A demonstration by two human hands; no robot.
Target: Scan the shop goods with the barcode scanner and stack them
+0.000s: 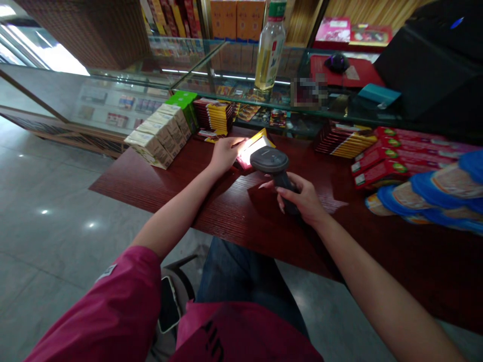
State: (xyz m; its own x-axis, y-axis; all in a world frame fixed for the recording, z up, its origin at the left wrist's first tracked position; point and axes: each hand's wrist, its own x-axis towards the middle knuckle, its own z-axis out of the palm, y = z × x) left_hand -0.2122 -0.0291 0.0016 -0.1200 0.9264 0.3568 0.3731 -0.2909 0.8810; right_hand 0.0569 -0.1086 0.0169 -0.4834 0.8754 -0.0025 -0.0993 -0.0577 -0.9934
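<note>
My right hand [302, 196] is wrapped round the handle of a black barcode scanner [269, 160], whose head points away and to the left. Bright light from it falls on a small red and yellow packet [249, 153], washing out the packet's face. My left hand [225, 155] grips that packet by its left edge, just above the dark red wooden counter [226, 201]. Part of the packet is hidden behind the scanner head. Behind my left hand sits a stack of similar red and yellow packets [215, 115].
Cream boxes [154, 138] and a green box [184, 103] stand at the left. On the right are another packet stack [345, 140], red boxes [392, 156] and blue-lidded tubs [433, 188]. A bottle [270, 55] stands on the glass case behind. A phone [169, 304] lies by my lap.
</note>
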